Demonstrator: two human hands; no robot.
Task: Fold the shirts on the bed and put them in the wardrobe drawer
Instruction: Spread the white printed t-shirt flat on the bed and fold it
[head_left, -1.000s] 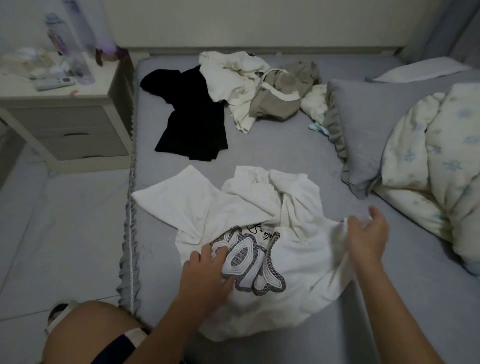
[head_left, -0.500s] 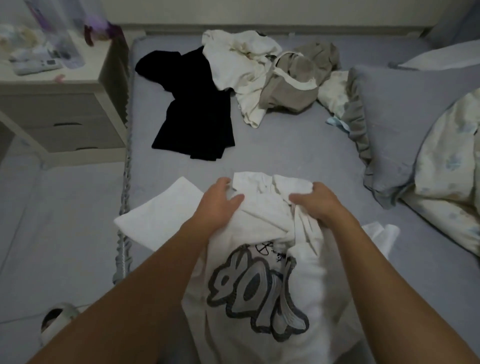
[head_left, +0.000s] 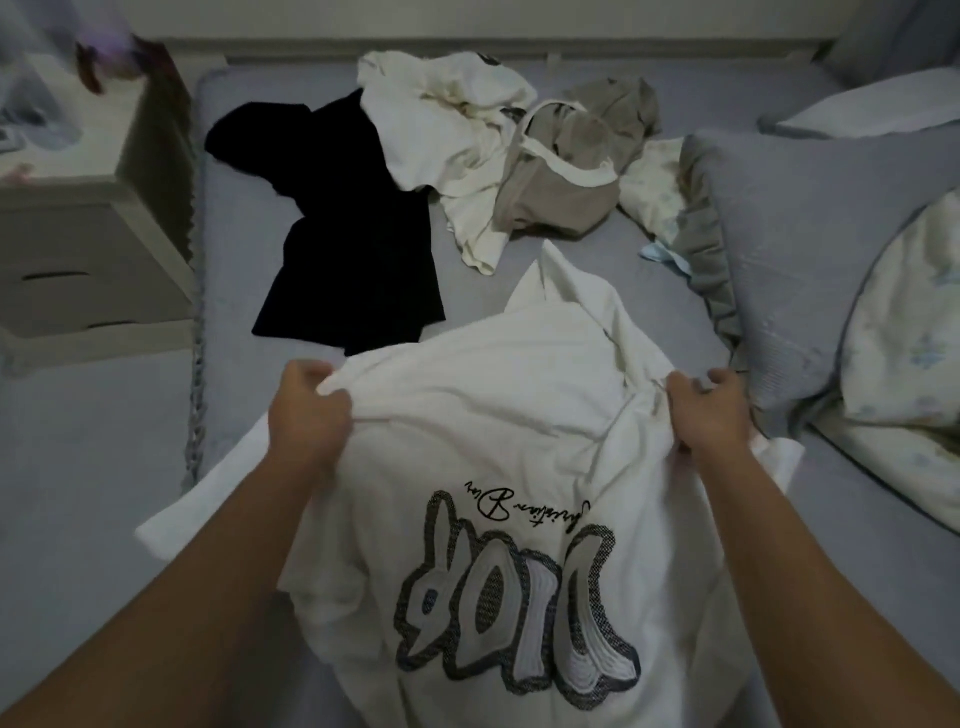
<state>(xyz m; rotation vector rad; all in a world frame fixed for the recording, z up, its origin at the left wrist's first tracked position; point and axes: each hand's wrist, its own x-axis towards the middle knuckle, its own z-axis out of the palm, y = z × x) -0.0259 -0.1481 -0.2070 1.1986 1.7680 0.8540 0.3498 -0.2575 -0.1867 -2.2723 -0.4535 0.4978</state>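
A: What do you have nearest you?

B: Your two forearms run up from the bottom edge. Between them lies the white shirt (head_left: 519, 441), spread over the near half of the bed (head_left: 597, 291), its big grey printed lettering facing up and reading upside down from where you stand.

A: And your hands?

B: Your left hand (head_left: 306, 410) has its fingers curled tight round a bunch of the shirt's fabric at about 9 o'clock of the garment. Your right hand (head_left: 709, 410) grips the opposite edge at about 3 o'clock, fingers closed on the cloth too. The fabric between them is pulled up into a ridge, and one corner sticks up toward 12 o'clock.

A: What lies beyond that?

B: At 11 o'clock from the white shirt, a black shirt (head_left: 353, 249) lies flat on the sheet, its lower edge just beside the white one. Further on at 12 o'clock there is a crumpled cream shirt (head_left: 447, 119), overlapping the black one's upper corner. Touching it at 1 o'clock is a beige garment (head_left: 566, 176) with a white trim, bunched up.

A: And the sides?

B: At 3 o'clock, a grey frilled pillow (head_left: 810, 249) with a floral quilt (head_left: 904, 332) against it. At 10 o'clock, a bedside cabinet (head_left: 88, 249) stands close against the bed's edge; the things on its top are blurred.
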